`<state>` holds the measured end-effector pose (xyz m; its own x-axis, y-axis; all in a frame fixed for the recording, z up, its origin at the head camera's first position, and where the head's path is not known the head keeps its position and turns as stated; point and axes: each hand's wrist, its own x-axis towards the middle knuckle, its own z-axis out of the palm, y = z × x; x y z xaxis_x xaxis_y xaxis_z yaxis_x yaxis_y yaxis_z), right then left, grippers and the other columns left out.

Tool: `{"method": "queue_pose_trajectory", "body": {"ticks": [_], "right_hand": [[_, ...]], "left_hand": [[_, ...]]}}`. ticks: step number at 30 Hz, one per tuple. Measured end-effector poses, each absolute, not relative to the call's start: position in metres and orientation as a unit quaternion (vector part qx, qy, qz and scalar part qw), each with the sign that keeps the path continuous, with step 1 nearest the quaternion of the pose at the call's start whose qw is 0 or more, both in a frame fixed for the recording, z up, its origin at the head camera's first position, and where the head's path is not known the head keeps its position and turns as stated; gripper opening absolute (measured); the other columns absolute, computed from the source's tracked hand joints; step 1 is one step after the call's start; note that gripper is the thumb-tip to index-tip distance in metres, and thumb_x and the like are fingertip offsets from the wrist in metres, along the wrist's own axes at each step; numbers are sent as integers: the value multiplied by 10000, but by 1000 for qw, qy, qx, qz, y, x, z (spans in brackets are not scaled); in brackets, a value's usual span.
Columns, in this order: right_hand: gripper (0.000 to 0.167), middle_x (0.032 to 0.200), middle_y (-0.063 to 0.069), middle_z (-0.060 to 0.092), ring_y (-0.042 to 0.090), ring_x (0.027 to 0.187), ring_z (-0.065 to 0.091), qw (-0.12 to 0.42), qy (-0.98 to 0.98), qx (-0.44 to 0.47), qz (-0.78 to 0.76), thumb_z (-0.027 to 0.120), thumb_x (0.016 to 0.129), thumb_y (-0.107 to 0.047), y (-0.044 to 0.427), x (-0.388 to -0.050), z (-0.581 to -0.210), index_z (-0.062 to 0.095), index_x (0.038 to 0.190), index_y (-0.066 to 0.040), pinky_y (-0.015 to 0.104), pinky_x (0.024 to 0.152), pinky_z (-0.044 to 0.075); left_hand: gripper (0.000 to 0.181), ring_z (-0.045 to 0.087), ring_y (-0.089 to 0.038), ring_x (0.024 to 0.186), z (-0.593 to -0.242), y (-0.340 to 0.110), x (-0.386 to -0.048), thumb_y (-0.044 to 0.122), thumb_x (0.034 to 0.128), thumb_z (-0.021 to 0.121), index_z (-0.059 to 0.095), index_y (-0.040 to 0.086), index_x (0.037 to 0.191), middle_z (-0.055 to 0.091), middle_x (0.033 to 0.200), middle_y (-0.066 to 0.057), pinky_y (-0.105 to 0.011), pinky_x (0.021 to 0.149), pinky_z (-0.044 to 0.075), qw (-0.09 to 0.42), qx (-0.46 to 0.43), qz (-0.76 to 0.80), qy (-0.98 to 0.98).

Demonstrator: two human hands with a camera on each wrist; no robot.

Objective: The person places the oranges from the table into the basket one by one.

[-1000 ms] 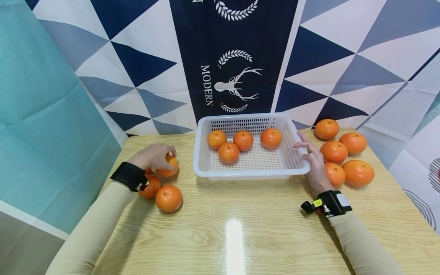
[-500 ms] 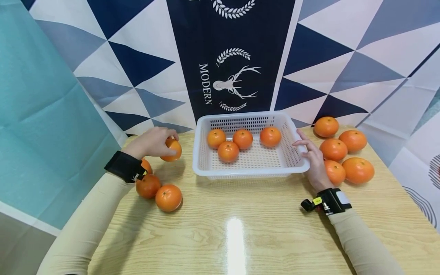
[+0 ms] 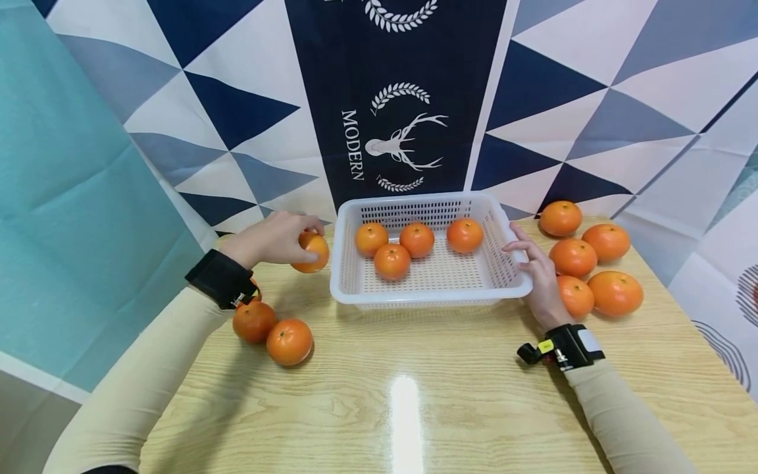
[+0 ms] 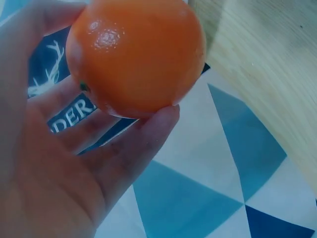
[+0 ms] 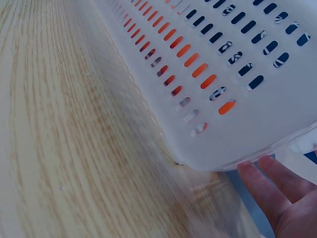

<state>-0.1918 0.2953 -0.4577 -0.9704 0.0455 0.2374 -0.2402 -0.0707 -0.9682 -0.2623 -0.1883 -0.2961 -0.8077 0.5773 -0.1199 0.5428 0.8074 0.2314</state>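
Note:
My left hand (image 3: 269,238) holds an orange (image 3: 316,249) above the table, just left of the white plastic basket (image 3: 426,297). Up close in the left wrist view, thumb and fingers curl round the shiny orange (image 4: 143,54), its small green stem spot facing the palm. Several oranges lie inside the basket, three of them grouped toward its left side and one (image 3: 464,236) toward the right. At the basket's right end my right hand (image 3: 543,289) grips the rim, fingers over the edge. Two of its fingertips touch the basket's edge in the right wrist view.
Left of the basket, two oranges (image 3: 289,342) sit on the wooden table (image 3: 355,395), with a third mostly hidden by the left wrist. Several more oranges (image 3: 616,293) stand near the table's right edge, close to my right hand. A patterned cloth (image 3: 408,79) hangs behind.
My left hand has lifted the orange off the table and carried it up and right toward the basket. The right hand stays at the basket's rim.

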Motion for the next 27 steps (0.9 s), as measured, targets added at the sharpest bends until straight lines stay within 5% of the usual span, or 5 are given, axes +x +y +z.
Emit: {"method": "queue_pose_trajectory", "body": {"ticks": [12, 27], "right_hand": [[425, 1904, 38, 252, 124, 1559, 479, 98, -679, 79, 723, 322, 1004, -1, 298, -192, -460, 685, 1213, -73, 148, 895, 632], [424, 1904, 21, 257, 230, 1668, 376, 99, -695, 76, 708, 331, 1000, -15, 299, -192, -462, 688, 1219, -79, 137, 917, 615]], "left_hand": [[439, 669, -302, 979, -289, -170, -265, 320, 920, 785, 721, 96, 1292, 730, 1166, -165, -381, 852, 594, 80, 324, 99, 937], [482, 688, -300, 1017, -283, -136, -265, 330, 909, 789, 701, 114, 1330, 730, 1283, -180, -405, 887, 647, 73, 371, 144, 915]]}}
